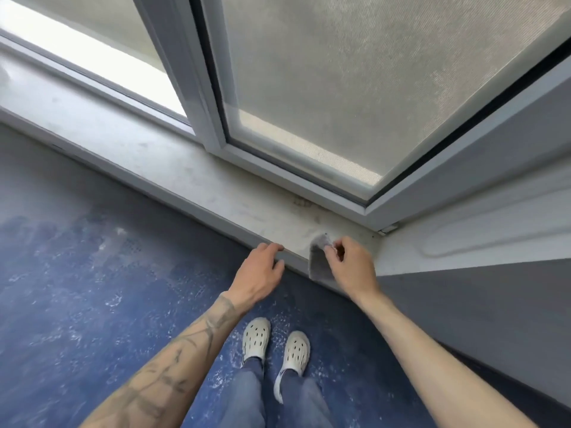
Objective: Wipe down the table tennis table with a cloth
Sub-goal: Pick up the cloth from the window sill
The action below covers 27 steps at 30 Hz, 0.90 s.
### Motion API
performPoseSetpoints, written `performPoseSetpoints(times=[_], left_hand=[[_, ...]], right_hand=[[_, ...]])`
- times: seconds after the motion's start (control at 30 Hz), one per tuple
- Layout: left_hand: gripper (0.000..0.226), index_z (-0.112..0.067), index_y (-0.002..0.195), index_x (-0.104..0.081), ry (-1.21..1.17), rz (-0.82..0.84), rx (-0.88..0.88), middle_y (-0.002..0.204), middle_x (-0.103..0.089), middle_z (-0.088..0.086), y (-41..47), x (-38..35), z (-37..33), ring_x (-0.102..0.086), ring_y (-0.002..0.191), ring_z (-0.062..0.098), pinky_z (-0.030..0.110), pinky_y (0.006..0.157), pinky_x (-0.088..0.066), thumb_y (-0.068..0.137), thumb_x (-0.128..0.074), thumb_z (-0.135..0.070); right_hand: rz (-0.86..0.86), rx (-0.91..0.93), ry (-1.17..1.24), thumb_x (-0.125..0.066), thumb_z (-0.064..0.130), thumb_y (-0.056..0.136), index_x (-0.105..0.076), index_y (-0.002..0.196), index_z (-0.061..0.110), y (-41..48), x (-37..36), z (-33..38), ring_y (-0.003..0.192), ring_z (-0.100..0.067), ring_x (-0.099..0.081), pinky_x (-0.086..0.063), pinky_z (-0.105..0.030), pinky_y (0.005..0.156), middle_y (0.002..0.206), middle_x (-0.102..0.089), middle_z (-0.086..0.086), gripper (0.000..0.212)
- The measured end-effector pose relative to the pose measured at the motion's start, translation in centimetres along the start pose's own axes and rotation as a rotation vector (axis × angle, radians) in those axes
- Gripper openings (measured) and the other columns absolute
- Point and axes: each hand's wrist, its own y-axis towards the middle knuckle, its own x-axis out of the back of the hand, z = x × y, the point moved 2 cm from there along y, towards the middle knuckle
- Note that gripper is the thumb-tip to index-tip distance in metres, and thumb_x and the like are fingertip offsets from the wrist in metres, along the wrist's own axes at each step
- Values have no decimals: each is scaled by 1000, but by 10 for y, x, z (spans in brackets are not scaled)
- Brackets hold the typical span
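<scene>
A small grey cloth hangs over the front edge of a dusty white window sill near the room's corner. My right hand pinches the cloth's top corner between thumb and fingers. My left hand is just to the left of it, fingers spread, fingertips resting on the sill's edge and holding nothing. No table tennis table is in view.
Above the sill is a white-framed window with a mesh blind. A grey wall runs along the right. Below is a blue speckled floor, where my two feet in pale clogs stand.
</scene>
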Motion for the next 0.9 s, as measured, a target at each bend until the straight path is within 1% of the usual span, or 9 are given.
performPoseSetpoints(times=[0.17, 0.23, 0.33, 0.4, 0.47, 0.63, 0.7, 0.8, 0.9], left_hand=[[41, -12, 144, -56, -82, -160, 93, 135, -60, 11, -61, 39, 7, -56, 126, 27, 39, 109, -42, 105, -53, -23], [41, -13, 145, -56, -115, -248, 152, 135, -60, 11, -94, 48, 16, -56, 127, 28, 38, 110, -41, 105, -54, -23], [40, -14, 144, -57, -159, -388, 252, 136, -59, 10, -152, 52, 32, -55, 129, 26, 36, 110, -40, 105, -54, -23], [40, -13, 144, -58, -191, -497, 338, 137, -59, 10, -201, 50, 45, -54, 130, 26, 34, 111, -39, 105, -56, -22], [39, -11, 143, -59, -220, -604, 424, 136, -60, 12, -248, 43, 57, -55, 130, 29, 35, 111, -39, 104, -58, -20], [43, -13, 147, -56, -237, -793, 651, 140, -59, 11, -374, 13, 79, -55, 131, 31, 41, 111, -42, 106, -58, -24], [45, -12, 149, -54, -232, -843, 736, 141, -59, 11, -424, -4, 87, -55, 130, 33, 40, 109, -42, 106, -58, -26], [48, -13, 150, -53, -234, -913, 877, 142, -59, 12, -499, -34, 102, -56, 129, 36, 44, 109, -44, 105, -58, -27], [52, -14, 154, -49, -259, -979, 1018, 148, -55, 10, -573, -67, 114, -53, 133, 36, 44, 111, -42, 106, -57, -31]], right_hand=[[139, 34, 97, -64, 33, 106, -66, 93, 16, -33, -4, 61, 74, -7, -57, -41, -9, 61, 81, -62, 13, 21], [181, 71, 130, -66, 30, 104, -64, 87, 16, -48, -13, 83, 72, -9, -56, -41, -8, 63, 78, -61, 12, 22], [260, 141, 169, -68, 32, 103, -62, 80, 20, -75, -33, 113, 74, -14, -59, -40, -17, 63, 76, -64, 10, 27], [349, 222, 161, -67, 37, 103, -67, 85, 16, -101, -50, 134, 81, -17, -64, -42, -29, 72, 81, -70, 6, 28], [426, 295, 146, -66, 43, 104, -70, 88, 13, -128, -65, 153, 83, -18, -67, -45, -34, 76, 84, -73, 3, 34], [608, 471, 84, -66, 42, 104, -72, 90, 10, -214, -107, 195, 77, -16, -63, -38, -29, 71, 81, -71, 4, 36], [675, 522, 40, -64, 48, 104, -71, 89, 12, -255, -125, 206, 77, -13, -63, -41, -32, 72, 83, -72, 4, 40], [787, 600, -25, -64, 47, 103, -70, 87, 14, -322, -153, 218, 78, -16, -64, -43, -34, 71, 82, -72, 3, 37], [893, 667, -68, -63, 51, 102, -65, 78, 16, -398, -181, 224, 70, -15, -62, -48, -36, 70, 76, -71, 3, 42]])
